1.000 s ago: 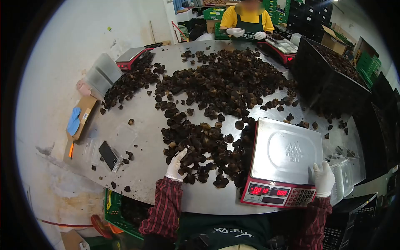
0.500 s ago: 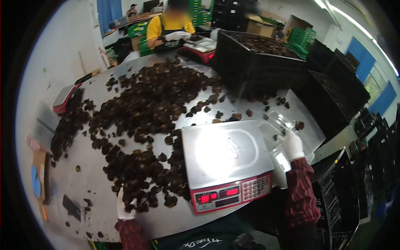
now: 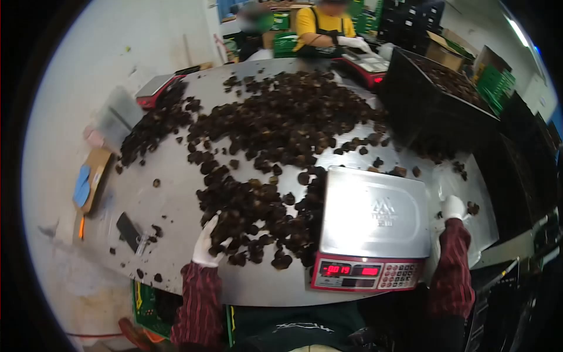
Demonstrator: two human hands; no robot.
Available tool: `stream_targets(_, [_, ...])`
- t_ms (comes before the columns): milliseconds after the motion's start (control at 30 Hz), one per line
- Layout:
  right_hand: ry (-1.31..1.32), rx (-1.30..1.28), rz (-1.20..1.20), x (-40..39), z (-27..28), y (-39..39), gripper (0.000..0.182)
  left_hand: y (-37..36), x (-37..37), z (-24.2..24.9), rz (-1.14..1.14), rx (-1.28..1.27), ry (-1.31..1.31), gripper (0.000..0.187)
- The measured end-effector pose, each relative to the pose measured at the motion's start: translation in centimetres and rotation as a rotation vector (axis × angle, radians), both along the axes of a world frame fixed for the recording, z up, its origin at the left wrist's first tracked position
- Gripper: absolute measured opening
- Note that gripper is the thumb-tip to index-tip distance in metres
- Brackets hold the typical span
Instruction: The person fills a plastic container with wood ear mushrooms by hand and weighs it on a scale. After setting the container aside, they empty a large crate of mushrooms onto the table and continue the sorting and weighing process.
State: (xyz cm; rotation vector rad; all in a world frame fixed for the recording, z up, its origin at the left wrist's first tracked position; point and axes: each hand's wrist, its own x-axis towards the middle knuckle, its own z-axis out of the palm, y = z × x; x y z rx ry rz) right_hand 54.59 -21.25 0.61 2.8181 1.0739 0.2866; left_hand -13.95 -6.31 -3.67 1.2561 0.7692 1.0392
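Note:
My left hand (image 3: 206,243), in a white glove, lies at the front edge of a heap of dark brown mushroom-like pieces (image 3: 246,202). Its fingers are stretched, with the thumb apart, against the pieces. To the right, my white-gloved right hand (image 3: 453,207) is closed at clear plastic trays (image 3: 448,179) beside the scale; its fingertips are mostly hidden behind the hand. Between my hands stands a red digital scale (image 3: 375,214) with a bare metal plate and lit red digits. A few brown pieces (image 3: 472,207) lie by the right hand.
A large black crate (image 3: 437,108) of brown pieces stands at back right. Across the metal table (image 3: 167,199), a person in yellow (image 3: 305,23) works at another red scale (image 3: 366,73). A third scale (image 3: 155,88), a dark flat object (image 3: 129,232) and a cardboard box (image 3: 97,170) are left.
The view has swung left, so the table and scale appear shifted right. My left hand has moved forward against the heap. My right hand stays at the trays; the left display changed from -0.018 to -0.019.

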Motion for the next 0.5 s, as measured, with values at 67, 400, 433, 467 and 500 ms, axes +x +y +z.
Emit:
stream_targets(67, [-0.188,0.283,0.233,-4.4,3.6,-0.1,0.025,-0.1,3.5,6.1,0.000,-0.001,0.112,0.038])
stream_targets(400, [0.216,0.070,1.034,-30.8,8.7,-2.4,0.004,0.2,22.4,12.9,-0.235,0.711,0.171,0.027])
stream_targets(433, [0.217,0.072,1.022,-31.4,8.5,-2.6,0.004,-0.7,23.3,12.6,-0.291,0.839,0.352,0.031])
stream_targets(467, [0.216,0.076,1.027,-31.5,8.3,-2.7,0.004,-2.0,24.4,11.3,-0.329,0.908,0.619,0.031])
stream_targets(500, [0.167,0.078,0.986,-31.5,8.1,-2.8,0.004,-2.6,25.1,11.6,-0.513,0.961,0.827,0.036])
